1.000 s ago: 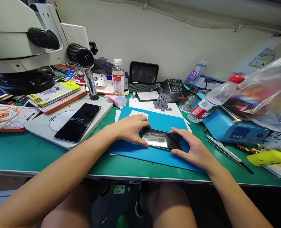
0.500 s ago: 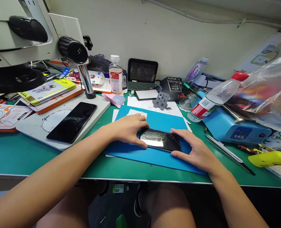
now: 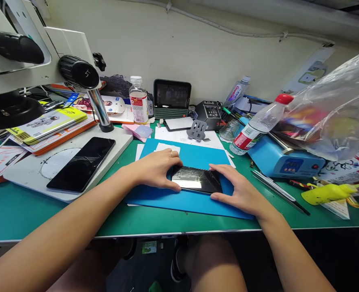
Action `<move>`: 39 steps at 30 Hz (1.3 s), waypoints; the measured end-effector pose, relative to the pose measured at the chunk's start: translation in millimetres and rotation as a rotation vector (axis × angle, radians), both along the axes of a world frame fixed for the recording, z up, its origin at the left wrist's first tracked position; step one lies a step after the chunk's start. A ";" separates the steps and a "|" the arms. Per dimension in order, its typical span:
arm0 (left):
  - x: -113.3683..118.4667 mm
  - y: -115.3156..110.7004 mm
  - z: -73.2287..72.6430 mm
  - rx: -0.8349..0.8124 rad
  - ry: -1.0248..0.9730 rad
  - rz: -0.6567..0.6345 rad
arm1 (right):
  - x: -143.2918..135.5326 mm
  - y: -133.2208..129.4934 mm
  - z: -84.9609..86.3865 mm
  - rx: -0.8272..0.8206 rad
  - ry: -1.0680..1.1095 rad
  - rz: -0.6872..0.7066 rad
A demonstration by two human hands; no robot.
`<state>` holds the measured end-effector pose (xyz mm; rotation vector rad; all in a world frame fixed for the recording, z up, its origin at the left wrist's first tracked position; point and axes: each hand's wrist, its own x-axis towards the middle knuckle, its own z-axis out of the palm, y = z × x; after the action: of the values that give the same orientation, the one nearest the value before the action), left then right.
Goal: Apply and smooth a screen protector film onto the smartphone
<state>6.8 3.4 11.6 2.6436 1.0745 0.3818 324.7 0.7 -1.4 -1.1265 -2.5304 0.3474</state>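
Two phones, two hands, one blue mat (image 3: 191, 201); held phone (image 3: 197, 180) on mat, left hand (image 3: 157, 169) fingers grasping its left end, right hand (image 3: 240, 187) fingers its right end; second phone (image 3: 81, 164) left of mat; one red-capped bottle (image 3: 252, 134) past mat's far right corner; narrow green tabletop (image 3: 155, 222) strip along mat's near edge.

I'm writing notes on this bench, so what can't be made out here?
Head view, hidden: the underside of the phone between the hands, turned to the mat.
Head view, hidden: the phone's left corners, behind the left hand.
Head view, cut off: the microscope, by the left and top edges.
Head view, blurred: the bag's contents, through cloudy plastic.
Head view, too small and dark: the display's picture.
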 end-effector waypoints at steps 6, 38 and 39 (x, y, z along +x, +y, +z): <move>1.2 -0.7 1.0 0.001 0.019 0.002 | 1.1 -0.9 -0.4 -0.027 -0.009 -0.008; 2.9 -1.0 -0.8 0.001 0.039 0.014 | 0.7 0.2 -1.6 -0.047 0.043 -0.012; 2.9 -1.2 -0.6 -0.001 0.039 0.016 | 0.8 0.0 -1.5 -0.047 0.045 -0.011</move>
<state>9.7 2.2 11.1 2.6538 1.1079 0.3345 325.5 0.7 -2.9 -1.1364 -2.4883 0.4271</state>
